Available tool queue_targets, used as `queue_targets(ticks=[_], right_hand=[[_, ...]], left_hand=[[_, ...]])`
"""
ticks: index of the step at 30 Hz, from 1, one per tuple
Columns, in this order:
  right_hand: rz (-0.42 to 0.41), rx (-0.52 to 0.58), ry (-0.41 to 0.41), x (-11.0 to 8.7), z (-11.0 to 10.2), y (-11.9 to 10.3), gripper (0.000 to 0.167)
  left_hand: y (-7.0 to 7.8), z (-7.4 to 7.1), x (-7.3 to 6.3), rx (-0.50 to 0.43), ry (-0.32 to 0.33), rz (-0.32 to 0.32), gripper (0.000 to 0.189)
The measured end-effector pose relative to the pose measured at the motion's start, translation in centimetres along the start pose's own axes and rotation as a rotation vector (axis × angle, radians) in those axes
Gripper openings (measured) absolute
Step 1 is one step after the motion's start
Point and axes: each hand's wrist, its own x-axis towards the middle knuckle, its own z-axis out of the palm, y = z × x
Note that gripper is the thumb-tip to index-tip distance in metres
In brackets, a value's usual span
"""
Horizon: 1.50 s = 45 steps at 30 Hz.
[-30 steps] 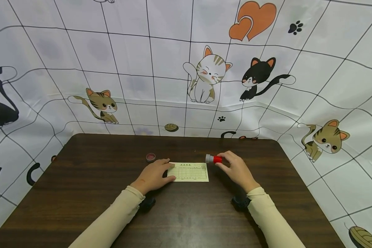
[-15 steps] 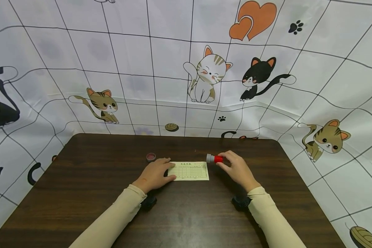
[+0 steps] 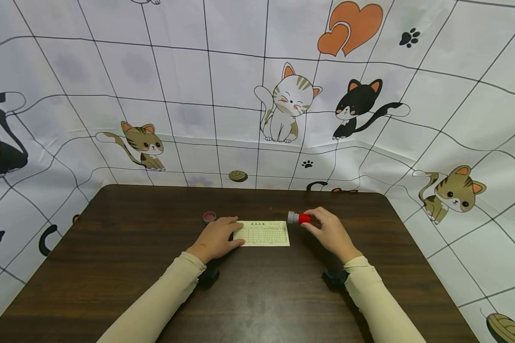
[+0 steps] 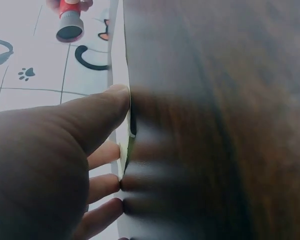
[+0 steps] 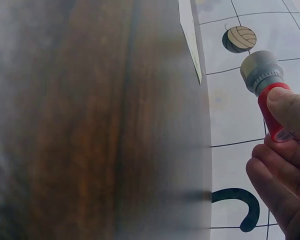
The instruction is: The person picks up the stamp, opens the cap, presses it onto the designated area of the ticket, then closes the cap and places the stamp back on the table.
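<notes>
A pale yellow printed form lies on the table in the head view. My left hand rests on its left end, thumb at the near corner and fingers toward the far corner. In the left wrist view, the thumb and fingertips press down at the form's edge. Off the form's far right corner, my right hand pinches a red-handled stamp between thumb and fingers. The stamp lies sideways in the grip, its wide grey head pointing left. The right wrist view shows the thumb on the red handle.
A small round cap with a reddish inside sits beyond the left hand. All this is on a dark brown wooden table. Behind it hangs a white sheet printed with cats and grid lines.
The form and my left hand have slid slightly away from the person. My right hand, with the stamp, has shifted a little to the right and farther away.
</notes>
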Motion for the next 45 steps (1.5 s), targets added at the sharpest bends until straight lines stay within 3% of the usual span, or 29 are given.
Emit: queue_targets(ticks=[29, 45], right_hand=[[0.076, 0.05, -0.003, 1.7, 0.0, 1.7, 0.031], [0.144, 0.246, -0.02, 2.5, -0.3, -0.5, 0.035]], left_hand=[[-0.1, -0.3, 1.2, -0.036, 0.004, -0.001, 0.057], [-0.1, 0.0, 1.2, -0.025, 0.014, 0.001, 0.057]])
